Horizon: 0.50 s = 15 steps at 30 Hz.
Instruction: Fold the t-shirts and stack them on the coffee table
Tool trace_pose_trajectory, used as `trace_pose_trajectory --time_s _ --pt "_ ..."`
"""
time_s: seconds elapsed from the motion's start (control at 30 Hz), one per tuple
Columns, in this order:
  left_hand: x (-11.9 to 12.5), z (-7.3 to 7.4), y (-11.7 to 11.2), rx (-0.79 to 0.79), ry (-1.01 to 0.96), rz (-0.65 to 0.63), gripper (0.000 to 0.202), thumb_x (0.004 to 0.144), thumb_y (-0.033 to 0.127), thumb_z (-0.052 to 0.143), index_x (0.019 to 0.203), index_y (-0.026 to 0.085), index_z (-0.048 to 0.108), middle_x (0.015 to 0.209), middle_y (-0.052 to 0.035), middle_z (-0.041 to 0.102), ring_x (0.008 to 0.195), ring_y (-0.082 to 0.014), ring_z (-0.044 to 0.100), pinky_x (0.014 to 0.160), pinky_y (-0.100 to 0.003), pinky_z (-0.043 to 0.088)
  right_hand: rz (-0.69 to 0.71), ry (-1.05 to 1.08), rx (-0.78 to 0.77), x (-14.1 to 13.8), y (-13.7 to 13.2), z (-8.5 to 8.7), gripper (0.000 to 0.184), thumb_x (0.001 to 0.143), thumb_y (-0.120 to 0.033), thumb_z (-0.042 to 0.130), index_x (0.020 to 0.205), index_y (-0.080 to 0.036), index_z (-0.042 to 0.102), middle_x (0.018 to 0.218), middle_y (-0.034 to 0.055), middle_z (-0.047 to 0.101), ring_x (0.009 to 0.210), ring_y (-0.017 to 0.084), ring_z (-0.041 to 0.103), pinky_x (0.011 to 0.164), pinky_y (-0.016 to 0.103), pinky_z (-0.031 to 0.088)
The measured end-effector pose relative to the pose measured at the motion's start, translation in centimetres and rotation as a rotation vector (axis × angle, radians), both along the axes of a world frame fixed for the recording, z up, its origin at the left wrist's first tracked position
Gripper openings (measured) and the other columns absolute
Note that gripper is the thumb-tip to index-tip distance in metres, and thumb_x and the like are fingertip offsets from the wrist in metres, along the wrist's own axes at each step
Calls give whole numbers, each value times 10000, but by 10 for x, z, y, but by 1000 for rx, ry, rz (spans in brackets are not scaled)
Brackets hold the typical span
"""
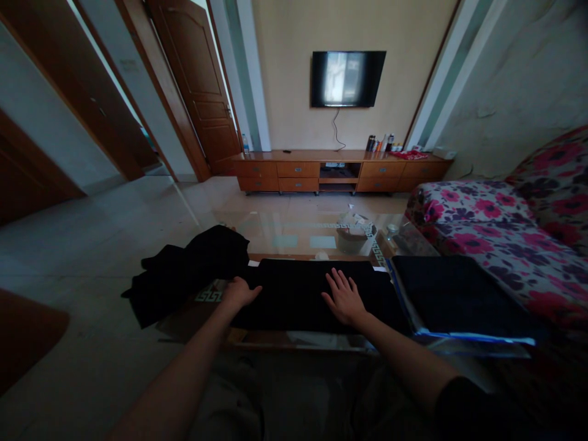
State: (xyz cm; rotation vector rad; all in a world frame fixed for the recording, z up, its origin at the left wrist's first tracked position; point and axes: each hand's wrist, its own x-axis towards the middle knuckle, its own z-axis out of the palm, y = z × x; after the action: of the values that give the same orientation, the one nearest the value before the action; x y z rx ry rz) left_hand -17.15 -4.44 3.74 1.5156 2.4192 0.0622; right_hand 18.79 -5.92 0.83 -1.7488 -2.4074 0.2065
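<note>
A folded black cloth garment (289, 297) lies across the glass coffee table in front of me; its exact kind is too dark to make out. My right hand (344, 298) rests flat on its right half, fingers spread. At the garment's left edge, my left hand (239, 294) has its thumb stretched over the cloth and its other fingers bent, partly hidden at the fabric. Further left, a bunched black cloth part (193, 266) spreads over the table's end; whether it joins the folded part is unclear. White tabs show along the far edge.
Right of the garment, a folded black cloth (454, 291) lies on clear plastic packaging with a blue edge (478, 337). A bin (353, 239) shows near the table's far side. A floral sofa (482, 233) stands right; a TV cabinet (298, 168) stands against the wall.
</note>
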Motion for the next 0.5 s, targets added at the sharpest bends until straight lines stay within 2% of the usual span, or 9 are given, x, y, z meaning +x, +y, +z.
trace_pose_trajectory --time_s 0.1,0.17,0.3,0.4,0.5 --pt "-12 2 3 -15 -187 29 612 724 522 728 1110 58 626 1181 -284 674 1134 -388 649 846 -356 490 -1 -6 0 0 -1 1 692 1021 -573 304 1604 -201 305 1694 96 136 1559 282 96 1226 510 77" --pt "-15 5 3 -23 -348 36 391 704 417 744 939 118 651 1027 -211 723 1008 -346 691 751 -322 494 2 -9 2 0 -1 2 682 1021 -560 320 1601 -202 313 1692 98 147 1557 285 109 1223 514 89" --pt "-10 13 1 -18 -543 -39 84 737 256 637 752 189 588 713 -32 662 694 -203 658 577 -246 433 -17 38 32 -3 0 11 642 991 -498 444 1550 -184 412 1672 135 223 1532 322 189 1206 539 143" --pt "5 22 2 66 -595 -117 99 741 226 594 700 210 505 626 37 535 601 -137 550 527 -217 354 -73 229 58 -13 5 21 497 949 -381 525 1383 -146 586 1566 190 412 1420 337 390 1157 508 278" --pt "34 32 2 279 -651 -239 140 720 233 595 691 211 460 623 60 452 588 -111 465 538 -214 313 -16 604 -57 -34 8 30 358 943 -365 543 1221 -176 667 1302 144 633 1210 262 573 1080 409 400"
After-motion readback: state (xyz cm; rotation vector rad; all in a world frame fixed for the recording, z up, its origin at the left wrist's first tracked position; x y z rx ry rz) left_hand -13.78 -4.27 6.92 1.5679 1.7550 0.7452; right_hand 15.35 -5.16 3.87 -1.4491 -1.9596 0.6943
